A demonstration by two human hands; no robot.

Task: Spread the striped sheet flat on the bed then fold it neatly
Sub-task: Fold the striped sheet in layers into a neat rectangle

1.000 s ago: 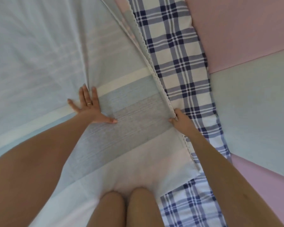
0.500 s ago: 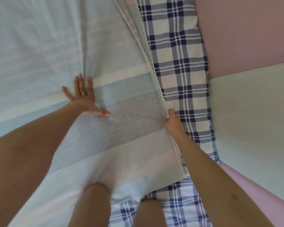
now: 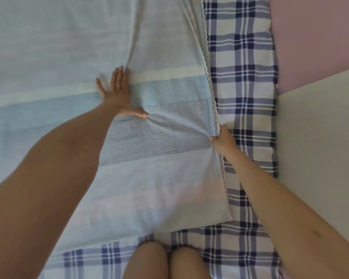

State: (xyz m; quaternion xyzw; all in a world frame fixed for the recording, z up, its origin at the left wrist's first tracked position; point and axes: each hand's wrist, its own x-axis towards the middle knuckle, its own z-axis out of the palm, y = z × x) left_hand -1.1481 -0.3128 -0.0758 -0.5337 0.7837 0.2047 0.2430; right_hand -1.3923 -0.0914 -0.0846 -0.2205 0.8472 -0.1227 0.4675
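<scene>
Cotton in pale blue, white and grey bands, the striped sheet (image 3: 159,178) lies over the checked cover (image 3: 244,77) of the bed (image 3: 250,198), reaching out of view to the left and far side. Since a second ago its near hem (image 3: 189,228) has slid away from our knees (image 3: 149,260), which were on it then and now rest on bare check. Our right hand (image 3: 224,139) has tightened its grip, pinching the lace-trimmed edge (image 3: 211,87) so that fine creases now fan out from the pinch towards the left thumb. Our left hand (image 3: 119,95) stays flat, fingers straight, pressing the cloth at the foot of a raised ridge (image 3: 133,37). We judge this as spreading still under way: the cloth is being drawn taut to the right against the pinned palm, and the ridge has yet to be smoothed before any fold. The bands run across us, left to right, while the trimmed edge runs from near to far, along the bed's right side. Which way is longer we cannot tell, since two sides are cut off.
</scene>
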